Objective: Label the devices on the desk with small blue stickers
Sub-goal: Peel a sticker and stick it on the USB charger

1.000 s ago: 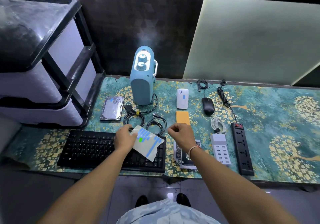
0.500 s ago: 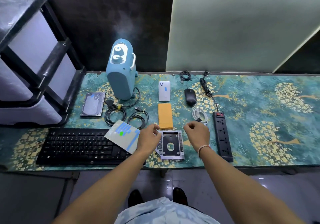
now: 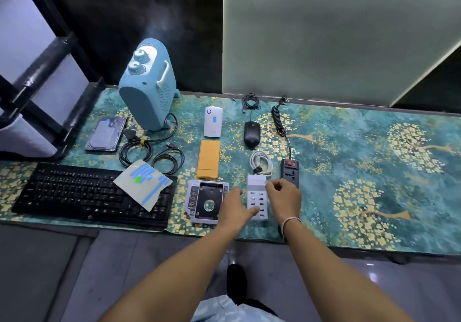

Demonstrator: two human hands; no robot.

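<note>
Both hands low-centre of frame over white USB charger (image 3: 257,197). Left hand (image 3: 234,205) rests on its left edge, fingers relaxed & straight. Right hand (image 3: 284,197) w/ fingertips pinched together above charger's top; can't tell if a sticker's between them. Sticker sheet (image 3: 143,184) lies on keyboard (image 3: 82,194), left of centre.

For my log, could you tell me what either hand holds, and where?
Left hand holds nothing; right hand has a pinching grip, its contents too small to tell.
</note>
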